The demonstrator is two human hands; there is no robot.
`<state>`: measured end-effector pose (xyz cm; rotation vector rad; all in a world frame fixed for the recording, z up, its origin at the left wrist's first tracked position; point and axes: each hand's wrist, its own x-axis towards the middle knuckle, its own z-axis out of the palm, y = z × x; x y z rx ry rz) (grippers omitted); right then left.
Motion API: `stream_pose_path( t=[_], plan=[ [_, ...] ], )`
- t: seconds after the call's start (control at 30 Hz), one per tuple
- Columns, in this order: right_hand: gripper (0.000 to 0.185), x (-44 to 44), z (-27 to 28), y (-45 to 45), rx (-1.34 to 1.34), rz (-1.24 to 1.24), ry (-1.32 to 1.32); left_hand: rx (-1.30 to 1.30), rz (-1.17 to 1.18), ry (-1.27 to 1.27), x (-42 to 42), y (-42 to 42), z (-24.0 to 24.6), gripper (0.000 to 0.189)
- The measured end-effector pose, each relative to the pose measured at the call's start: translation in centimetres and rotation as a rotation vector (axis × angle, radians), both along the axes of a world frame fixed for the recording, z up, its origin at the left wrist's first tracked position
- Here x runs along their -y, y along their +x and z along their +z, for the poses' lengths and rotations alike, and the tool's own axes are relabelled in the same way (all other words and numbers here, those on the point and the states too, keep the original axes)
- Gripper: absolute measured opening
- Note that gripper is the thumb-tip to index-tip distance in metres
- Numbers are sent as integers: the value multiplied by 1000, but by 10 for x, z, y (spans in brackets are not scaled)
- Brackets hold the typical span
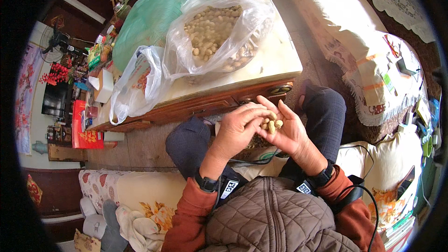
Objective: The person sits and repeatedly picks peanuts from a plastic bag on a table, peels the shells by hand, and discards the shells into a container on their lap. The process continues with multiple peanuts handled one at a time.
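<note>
Several unshelled peanuts [272, 127] rest in the cupped palm of my right hand [288, 129], which is turned up above my knees. My left hand [236, 122] reaches over that palm and pinches one peanut [271, 115] between thumb and fingers. In front, a large clear plastic bag [178, 61] stands open on the table [280, 56], filled with unshelled peanuts [213, 29]. To its left, a smaller white plastic bag [127, 94] holds reddish shelled kernels [142, 79]. Below my hands, a container with what look like shells [258, 142] is mostly hidden.
A green mesh cover [147, 24] lies behind the bags. A tissue box [104, 85] stands at the table's left end. Wooden drawers [224, 99] front the table near my knees. To the right is a covered sofa [336, 17]; a black cable [372, 196] loops by my right arm.
</note>
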<state>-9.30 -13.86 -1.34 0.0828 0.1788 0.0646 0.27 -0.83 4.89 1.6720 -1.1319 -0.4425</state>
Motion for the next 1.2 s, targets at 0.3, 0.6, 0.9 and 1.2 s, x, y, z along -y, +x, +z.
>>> stream_pose_path(
  t=[0.3, 0.6, 0.9, 1.2],
  plan=[
    [51, -6, 4, 0, -20, -42, -91, 421, 16, 91, 4, -16, -10, 34],
    [39, -7, -7, 0, -167, 3, -203, -79, 98, 2, 0, -17, -24, 21],
    [19, -7, 1, -5, -142, 68, -440, -659, 220, -238, -6, -9, -37, 13],
    [27, -14, 9, -4, -175, -34, -842, -702, 229, -263, -7, -12, -39, 24]
  ],
)
